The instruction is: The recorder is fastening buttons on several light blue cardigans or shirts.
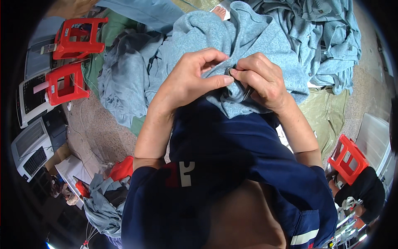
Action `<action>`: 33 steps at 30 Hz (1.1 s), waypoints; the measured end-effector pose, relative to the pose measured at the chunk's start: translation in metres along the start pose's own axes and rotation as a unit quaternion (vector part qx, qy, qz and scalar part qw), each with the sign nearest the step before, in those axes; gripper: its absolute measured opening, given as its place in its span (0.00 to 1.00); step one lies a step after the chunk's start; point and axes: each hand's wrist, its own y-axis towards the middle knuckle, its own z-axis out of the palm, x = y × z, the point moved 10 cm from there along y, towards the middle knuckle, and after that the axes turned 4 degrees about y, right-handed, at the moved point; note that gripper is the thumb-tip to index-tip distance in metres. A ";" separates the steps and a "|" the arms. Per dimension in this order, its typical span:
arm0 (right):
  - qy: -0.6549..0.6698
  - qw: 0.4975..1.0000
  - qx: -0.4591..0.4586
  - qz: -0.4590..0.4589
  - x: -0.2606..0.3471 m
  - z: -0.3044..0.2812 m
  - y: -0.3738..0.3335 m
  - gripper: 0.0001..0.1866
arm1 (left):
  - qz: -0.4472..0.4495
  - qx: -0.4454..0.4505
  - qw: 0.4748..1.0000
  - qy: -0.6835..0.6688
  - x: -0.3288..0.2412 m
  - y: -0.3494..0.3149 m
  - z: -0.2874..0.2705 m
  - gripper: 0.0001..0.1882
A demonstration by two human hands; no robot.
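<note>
A light blue knit garment [257,45] is bunched over my lap. My left hand [192,76] curves round its edge, thumb and forefinger closed on the fabric. Against that spot, my right hand [263,79] pinches with thumb and forefinger at a small dark round piece, perhaps a button [232,72]. A thin metal tool [248,93], seemingly thread snips, sticks out below the curled fingers of the same hand; its other end is hidden in the palm. Both hands almost meet at the cloth.
More blue knitwear is heaped at the far right [327,37] and at the left [124,74]. Red plastic stools [68,85] stand at the left, another red stool [348,159] at the right. Olive sheeting [325,112] covers part of the floor. A person's bare foot [219,12] shows beyond the garment.
</note>
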 end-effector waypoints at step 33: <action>0.102 0.970 -0.081 0.204 -0.053 0.007 -0.021 0.11 | 0.245 -0.138 0.877 0.389 -0.018 0.006 0.013 0.09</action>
